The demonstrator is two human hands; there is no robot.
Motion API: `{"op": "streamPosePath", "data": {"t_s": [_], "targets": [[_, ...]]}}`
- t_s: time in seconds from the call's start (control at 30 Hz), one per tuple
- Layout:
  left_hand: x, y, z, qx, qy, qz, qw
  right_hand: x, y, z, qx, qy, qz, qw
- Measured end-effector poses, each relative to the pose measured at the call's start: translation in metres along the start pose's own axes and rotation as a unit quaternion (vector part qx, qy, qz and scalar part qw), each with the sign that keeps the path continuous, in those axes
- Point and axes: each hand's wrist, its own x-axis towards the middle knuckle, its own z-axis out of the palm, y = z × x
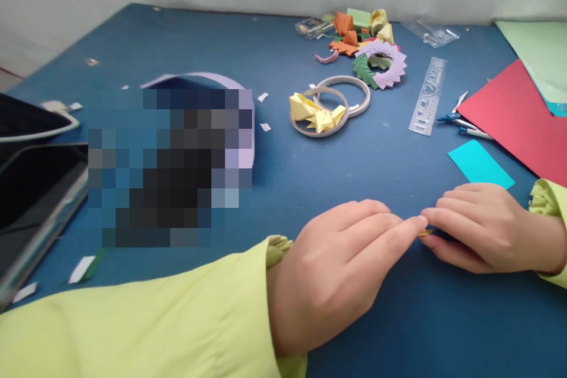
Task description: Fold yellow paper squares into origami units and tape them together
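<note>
A small piece of folded yellow paper (426, 233) shows as a thin sliver between my fingertips, low over the blue table. My right hand (487, 227) pinches it between thumb and index finger. From the left, my left hand (339, 271) meets it, fingers pressed together and the index fingertip against my right one; the left thumb is hidden. Most of the paper is covered by my fingers. Just beyond my right hand lies a turquoise paper rectangle (481, 163).
Tape rings (367, 97) with yellow folded paper (326, 120) lie mid-table. Behind them sit a lilac and green paper ring (396, 65) and orange folded pieces (344, 23). A clear ruler (429, 97), a compass (449, 117) and red paper (527, 121) are right; a dark-screened device (35, 201) is left.
</note>
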Motion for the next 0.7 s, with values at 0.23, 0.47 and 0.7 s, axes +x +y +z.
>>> {"op": "streamPosePath", "data": {"t_s": [0.23, 0.47, 0.7], "targets": [[0.0053, 0.0016, -0.0043, -0.038, -0.023, -0.043, 0.998, -0.0021, 0.0009, 0.0016, -0.002, 0.008, -0.036, 0.999], [0.0062, 0.0000, -0.0032, -0.068, -0.033, -0.020, 0.997, -0.0021, 0.0017, 0.0013, 0.009, 0.018, -0.019, 1.000], [0.0043, -0.0011, -0.0073, -0.101, -0.032, 0.000, 0.994, -0.0015, 0.0010, 0.0002, 0.023, 0.019, -0.014, 0.999]]}}
